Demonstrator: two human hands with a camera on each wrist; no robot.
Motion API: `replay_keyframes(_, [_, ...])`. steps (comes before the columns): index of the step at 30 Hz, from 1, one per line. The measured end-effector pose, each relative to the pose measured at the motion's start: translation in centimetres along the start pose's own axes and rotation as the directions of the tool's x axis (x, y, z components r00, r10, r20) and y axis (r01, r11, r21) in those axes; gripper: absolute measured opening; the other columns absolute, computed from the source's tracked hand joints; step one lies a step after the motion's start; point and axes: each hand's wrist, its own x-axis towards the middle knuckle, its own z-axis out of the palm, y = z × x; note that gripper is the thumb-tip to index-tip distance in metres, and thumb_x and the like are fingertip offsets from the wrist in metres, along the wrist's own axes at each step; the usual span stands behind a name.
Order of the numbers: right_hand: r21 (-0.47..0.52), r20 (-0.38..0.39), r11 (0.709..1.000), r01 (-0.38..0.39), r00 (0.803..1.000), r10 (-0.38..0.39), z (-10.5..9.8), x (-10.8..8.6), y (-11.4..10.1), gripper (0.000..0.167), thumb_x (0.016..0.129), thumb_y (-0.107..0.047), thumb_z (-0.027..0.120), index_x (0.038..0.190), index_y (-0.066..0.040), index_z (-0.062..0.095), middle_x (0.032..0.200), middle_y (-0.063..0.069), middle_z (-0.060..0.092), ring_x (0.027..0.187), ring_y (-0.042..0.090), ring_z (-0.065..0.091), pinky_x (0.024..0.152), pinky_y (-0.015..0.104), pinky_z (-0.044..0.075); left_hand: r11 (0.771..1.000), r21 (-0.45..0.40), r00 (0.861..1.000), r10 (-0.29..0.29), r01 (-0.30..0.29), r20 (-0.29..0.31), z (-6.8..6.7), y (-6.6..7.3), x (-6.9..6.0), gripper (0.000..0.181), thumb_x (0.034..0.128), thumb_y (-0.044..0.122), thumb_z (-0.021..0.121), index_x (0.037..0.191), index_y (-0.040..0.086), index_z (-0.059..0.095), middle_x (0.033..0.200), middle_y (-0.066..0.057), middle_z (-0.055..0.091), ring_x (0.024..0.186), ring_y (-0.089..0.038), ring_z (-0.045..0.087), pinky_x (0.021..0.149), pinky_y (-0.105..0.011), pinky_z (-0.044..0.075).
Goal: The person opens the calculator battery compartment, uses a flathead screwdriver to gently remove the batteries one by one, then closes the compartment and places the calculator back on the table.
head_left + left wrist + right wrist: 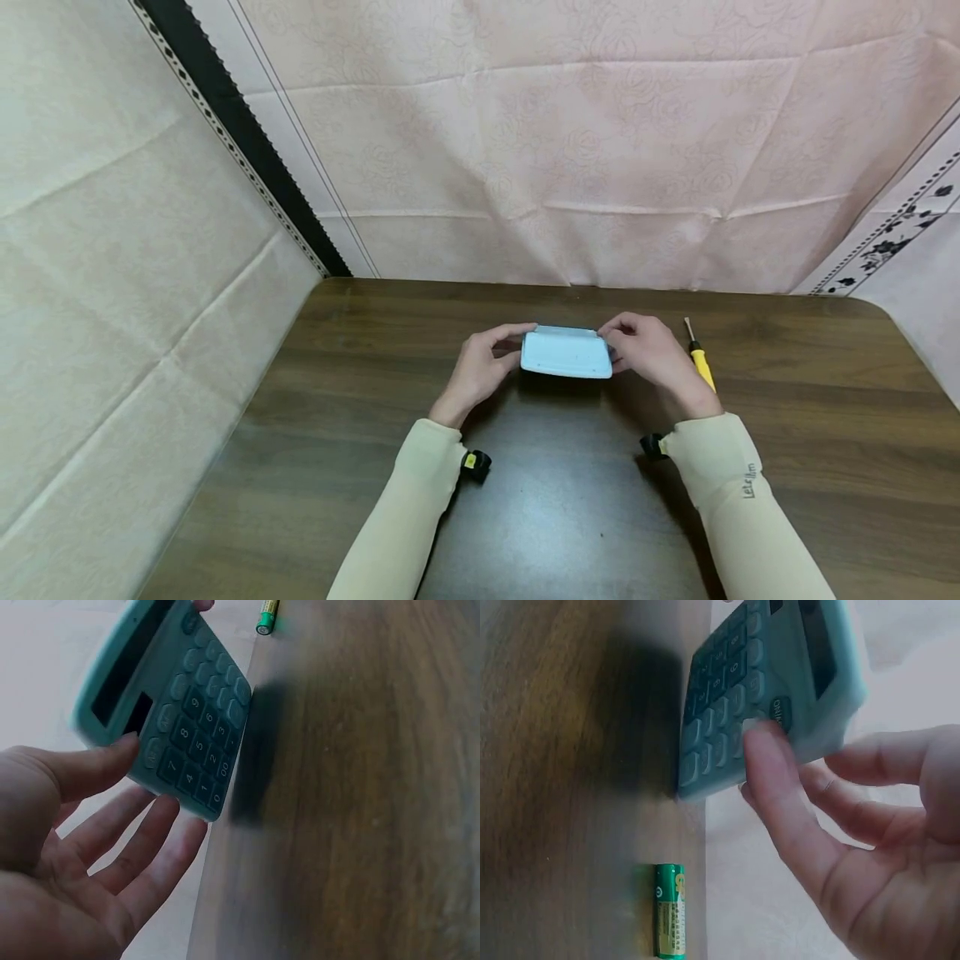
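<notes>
A light blue calculator (566, 354) is held up and tilted above the table between both hands, its smooth back showing in the head view. Its dark number keys (199, 746) and display side appear in the left wrist view. My left hand (483, 367) grips one end, thumb on the front face beside the display and fingers behind the edge. At the opposite end my right hand (648, 354) pinches it. In the right wrist view that thumb lies on the keys near the ON key (780, 712), with other fingers behind the case.
A green and gold battery (670, 911) lies on the wooden table (540, 517), near the calculator's right end. Just right of my right hand lies a screwdriver (701, 367) with a yellow handle. Pale patterned cloth (600, 150) hangs behind the table's far edge.
</notes>
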Motion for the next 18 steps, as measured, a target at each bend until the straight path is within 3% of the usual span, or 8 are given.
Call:
replay_keyframes(4, [-0.017, -0.006, 0.999, 0.036, 0.999, -0.036, -0.25, -0.04, 0.10, 0.032, 0.110, -0.010, 0.047, 0.132, 0.008, 0.062, 0.126, 0.028, 0.066, 0.096, 0.028, 0.072, 0.088, 0.048, 0.061, 1.000, 0.001, 0.999, 0.016, -0.016, -0.035, 0.06, 0.03, 0.04, 0.045, 0.0996, -0.002, 0.073, 0.140, 0.019, 0.073, 0.133, -0.002, 0.072, 0.116, -0.024, 0.069, 0.094, -0.039, 0.058])
replay_keyframes(12, [-0.208, -0.017, 0.965, 0.163, 0.985, -0.170, -0.30, 0.22, 0.41, 0.026, 0.106, 0.000, 0.060, 0.131, 0.003, 0.065, 0.126, 0.023, 0.068, 0.115, 0.037, 0.065, 0.095, 0.050, 0.053, 0.999, -0.023, 0.993, 0.023, -0.026, -0.113, 0.23, 0.05, 0.31, 0.047, 0.1013, -0.004, 0.069, 0.144, 0.015, 0.069, 0.135, -0.006, 0.071, 0.115, -0.025, 0.070, 0.084, -0.035, 0.058])
replay_keyframes(18, [-0.196, -0.014, 0.962, 0.191, 0.980, -0.198, -0.56, 0.19, 0.55, 0.028, 0.103, 0.002, 0.060, 0.131, 0.002, 0.065, 0.127, 0.021, 0.068, 0.116, 0.036, 0.064, 0.100, 0.052, 0.050, 0.999, -0.029, 0.988, 0.026, -0.031, -0.153, 0.32, 0.06, 0.35, 0.042, 0.1025, 0.006, 0.071, 0.144, 0.015, 0.070, 0.130, -0.005, 0.074, 0.114, -0.021, 0.070, 0.088, -0.037, 0.059])
